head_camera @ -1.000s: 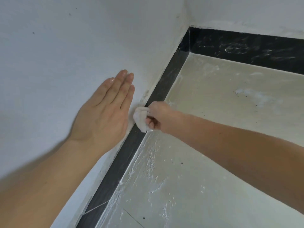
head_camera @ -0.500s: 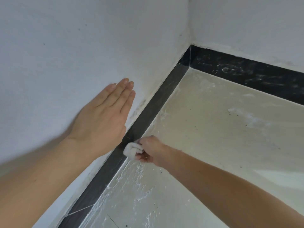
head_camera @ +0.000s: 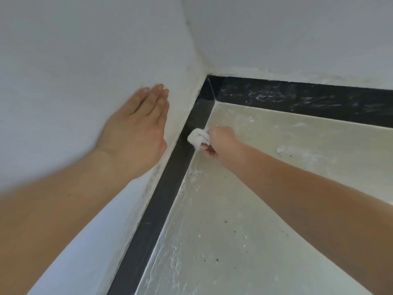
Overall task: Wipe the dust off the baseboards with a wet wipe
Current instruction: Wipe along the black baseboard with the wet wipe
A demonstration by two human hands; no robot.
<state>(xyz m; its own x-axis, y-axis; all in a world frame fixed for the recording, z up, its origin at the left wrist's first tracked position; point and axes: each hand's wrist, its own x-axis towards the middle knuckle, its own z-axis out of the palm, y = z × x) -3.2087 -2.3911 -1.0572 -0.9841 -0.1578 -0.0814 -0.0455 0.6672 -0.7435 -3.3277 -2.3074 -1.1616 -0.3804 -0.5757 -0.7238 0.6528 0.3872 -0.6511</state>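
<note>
A black baseboard runs along the foot of the left wall up to the room corner. A second black baseboard, streaked with whitish dust, continues along the far wall. My right hand grips a bunched white wet wipe and presses it against the left baseboard, a short way before the corner. My left hand lies flat on the white wall above the baseboard, fingers straight and together.
The pale floor carries white smears, dark specks and dust along the baseboard edge. White walls meet at the corner above the baseboards.
My right hand slid the wipe back along the left baseboard towards me, then forward again towards the corner. My left hand stayed flat on the wall. The view shifted closer to the corner.
</note>
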